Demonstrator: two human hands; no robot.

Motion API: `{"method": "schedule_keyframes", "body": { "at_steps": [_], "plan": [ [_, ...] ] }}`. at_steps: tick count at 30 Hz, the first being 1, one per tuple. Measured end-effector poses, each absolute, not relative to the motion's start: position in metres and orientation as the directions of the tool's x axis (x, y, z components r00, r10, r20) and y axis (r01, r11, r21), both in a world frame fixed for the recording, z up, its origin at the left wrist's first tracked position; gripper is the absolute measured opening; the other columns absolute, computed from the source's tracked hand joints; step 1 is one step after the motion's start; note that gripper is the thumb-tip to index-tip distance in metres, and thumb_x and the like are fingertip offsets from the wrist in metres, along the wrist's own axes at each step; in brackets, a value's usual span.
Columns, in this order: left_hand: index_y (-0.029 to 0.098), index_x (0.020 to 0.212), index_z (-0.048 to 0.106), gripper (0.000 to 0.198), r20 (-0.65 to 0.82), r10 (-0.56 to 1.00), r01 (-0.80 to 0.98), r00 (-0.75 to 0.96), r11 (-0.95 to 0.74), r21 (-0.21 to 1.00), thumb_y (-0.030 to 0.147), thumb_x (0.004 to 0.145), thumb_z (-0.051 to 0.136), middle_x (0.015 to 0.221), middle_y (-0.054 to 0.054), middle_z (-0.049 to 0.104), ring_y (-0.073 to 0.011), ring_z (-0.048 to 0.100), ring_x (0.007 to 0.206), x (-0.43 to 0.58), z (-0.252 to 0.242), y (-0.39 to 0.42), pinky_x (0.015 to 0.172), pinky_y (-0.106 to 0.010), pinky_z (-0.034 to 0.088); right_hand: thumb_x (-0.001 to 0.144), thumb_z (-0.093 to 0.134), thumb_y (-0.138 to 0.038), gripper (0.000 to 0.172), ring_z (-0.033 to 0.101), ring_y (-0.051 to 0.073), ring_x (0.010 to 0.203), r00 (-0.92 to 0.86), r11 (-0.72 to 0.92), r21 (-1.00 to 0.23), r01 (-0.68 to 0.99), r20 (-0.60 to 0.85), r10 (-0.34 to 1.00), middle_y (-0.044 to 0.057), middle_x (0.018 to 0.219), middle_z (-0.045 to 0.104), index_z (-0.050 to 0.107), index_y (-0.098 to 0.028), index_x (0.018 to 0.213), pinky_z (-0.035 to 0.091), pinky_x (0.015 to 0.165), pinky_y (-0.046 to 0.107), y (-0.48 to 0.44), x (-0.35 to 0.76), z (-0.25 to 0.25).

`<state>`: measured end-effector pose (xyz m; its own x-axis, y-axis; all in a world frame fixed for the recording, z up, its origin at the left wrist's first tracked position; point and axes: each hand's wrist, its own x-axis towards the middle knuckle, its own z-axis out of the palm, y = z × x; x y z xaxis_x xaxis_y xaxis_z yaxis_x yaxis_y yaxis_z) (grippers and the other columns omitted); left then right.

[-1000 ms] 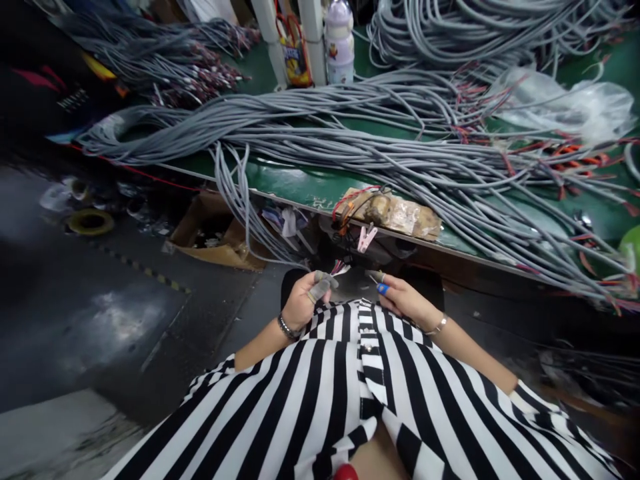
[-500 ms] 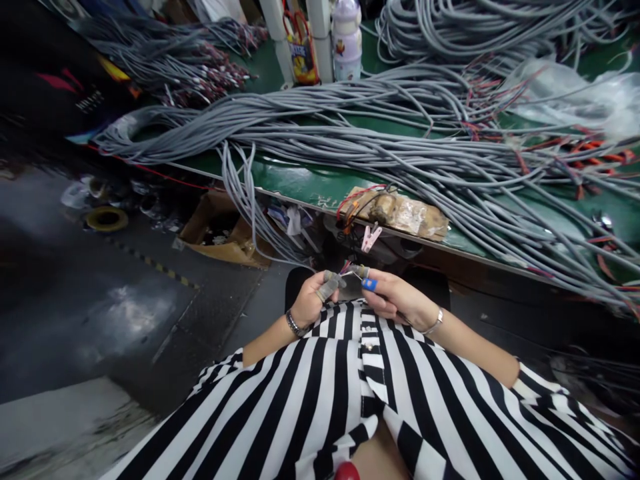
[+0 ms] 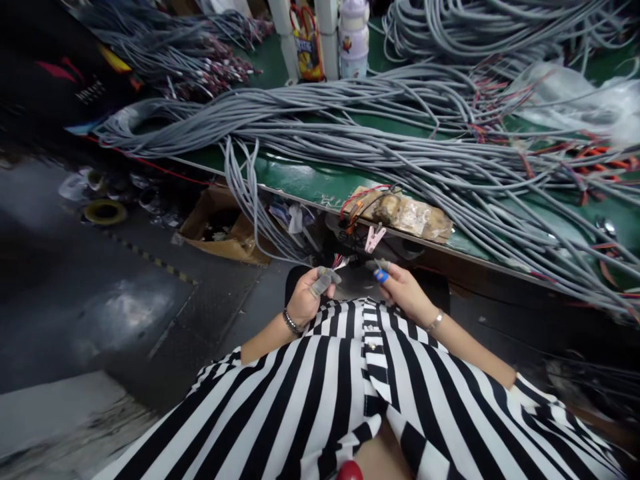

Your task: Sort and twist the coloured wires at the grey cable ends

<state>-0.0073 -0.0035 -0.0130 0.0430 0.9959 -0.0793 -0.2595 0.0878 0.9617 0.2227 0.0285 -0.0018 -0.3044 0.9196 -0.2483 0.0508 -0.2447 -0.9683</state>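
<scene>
Below the bench edge, my left hand (image 3: 306, 298) is closed on the end of a grey cable, with grey covers on its fingertips. A fan of thin coloured wires (image 3: 339, 261) and a whitish strand stick out past those fingers. My right hand (image 3: 406, 291) is a little to the right, apart from the wires. Its thumb and forefinger are pinched together, with a blue band (image 3: 381, 275) at the thumb and a grey cover on a fingertip. Whatever lies in that pinch is too small to tell. Several grey cables (image 3: 245, 193) hang off the bench toward my left hand.
Long bundles of grey cable (image 3: 320, 137) cover the green bench (image 3: 295, 175). At its front edge are a taped cardboard piece (image 3: 407, 212) and a pink clip (image 3: 374, 238). A cardboard box (image 3: 215, 243) stands on the floor; a bottle (image 3: 353, 40) is at the back.
My right hand has moved right, away from the wires, and my hands are now further apart. The coloured wires spread more visibly from my left hand, which has barely moved.
</scene>
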Motion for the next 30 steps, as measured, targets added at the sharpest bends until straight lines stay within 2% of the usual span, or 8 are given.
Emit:
{"method": "schedule_keyframes", "body": {
  "at_steps": [4,7,10,13,16,22,26,30],
  "plan": [
    [0.014,0.082,0.068,0.038,-0.118,0.987,-0.256,0.108,0.142,0.956,0.051,0.08,0.067,0.057,0.0,0.059,-0.0088,0.049,0.051,-0.003,-0.012,-0.001,0.056,-0.023,0.038,0.089,0.056,-0.03,0.016,0.063,0.016,0.076,-0.438,0.373,-0.896,0.239,0.244,0.865,0.004,0.082,0.065,0.068,-0.021,0.093,0.051,0.071,0.029,0.016,0.213,0.022],
    [0.013,0.082,0.067,0.042,-0.128,0.977,-0.221,0.173,0.165,0.961,0.055,0.081,0.065,0.057,-0.001,0.06,-0.0092,0.049,0.052,-0.001,-0.011,-0.004,0.056,-0.023,0.038,0.088,0.06,-0.03,0.033,0.062,0.022,0.098,-0.367,0.476,-0.818,0.323,0.355,0.86,0.009,0.106,0.065,0.063,-0.02,0.119,0.051,0.086,0.036,0.02,0.204,0.028],
    [0.013,0.077,0.065,0.043,-0.124,0.962,-0.2,0.245,0.175,0.964,0.057,0.08,0.064,0.056,-0.001,0.059,-0.01,0.051,0.054,-0.001,-0.008,-0.007,0.059,-0.024,0.04,0.082,0.068,-0.035,0.046,0.062,0.025,0.103,-0.404,0.392,-0.876,0.28,0.262,0.876,0.01,0.112,0.065,0.059,-0.02,0.125,0.05,0.09,0.04,0.025,0.194,0.025],
    [0.013,0.072,0.063,0.044,-0.137,0.939,-0.186,0.316,0.202,0.961,0.057,0.079,0.066,0.058,-0.002,0.061,-0.0111,0.054,0.057,-0.002,-0.004,-0.008,0.061,-0.024,0.043,0.086,0.063,-0.035,0.019,0.063,0.021,0.088,-0.448,0.299,-0.939,0.168,0.197,0.872,0.007,0.095,0.068,0.07,-0.023,0.098,0.051,0.083,0.036,0.025,0.19,0.023],
    [0.013,0.073,0.063,0.047,-0.175,0.897,-0.19,0.405,0.27,0.944,0.059,0.078,0.066,0.06,-0.004,0.064,-0.0115,0.057,0.055,-0.003,-0.001,-0.006,0.058,-0.023,0.044,0.084,0.064,-0.038,0.018,0.06,0.018,0.076,-0.459,0.148,-0.986,0.075,0.097,0.883,0.005,0.082,0.066,0.07,-0.021,0.081,0.05,0.074,0.033,0.024,0.191,0.023],
    [0.011,0.07,0.064,0.052,-0.272,0.703,-0.026,0.657,0.382,0.924,0.063,0.072,0.068,0.055,-0.005,0.062,-0.0089,0.048,0.042,-0.011,0.005,0.011,0.043,-0.021,0.035,0.069,0.076,-0.041,0.03,0.028,0.002,0.038,-0.693,-0.538,-0.823,-0.181,-0.281,0.664,-0.006,0.054,0.05,0.06,-0.016,0.077,0.021,0.036,0.017,0.026,0.199,0.014],
    [0.015,0.077,0.07,0.033,-0.177,0.594,0.212,0.785,0.011,0.977,0.048,0.079,0.067,0.063,-0.006,0.066,-0.0133,0.055,0.054,-0.013,0.016,0.031,0.054,-0.025,0.041,0.064,0.074,-0.031,0.024,0.025,0.0,0.033,-0.792,-0.639,-0.767,0.052,-0.422,0.442,-0.006,0.051,0.052,0.056,-0.015,0.067,0.013,0.032,0.016,0.035,0.204,0.012],
    [0.02,0.069,0.071,0.018,0.045,0.613,0.329,0.789,-0.483,0.812,0.034,0.079,0.067,0.06,-0.005,0.061,-0.0156,0.053,0.061,-0.012,0.033,0.047,0.062,-0.028,0.038,0.064,0.073,-0.03,0.023,0.026,0.001,0.034,-0.722,-0.567,-0.818,0.095,-0.449,0.527,-0.006,0.047,0.048,0.056,-0.014,0.063,0.014,0.031,0.016,0.044,0.21,0.011]
  ]
}}
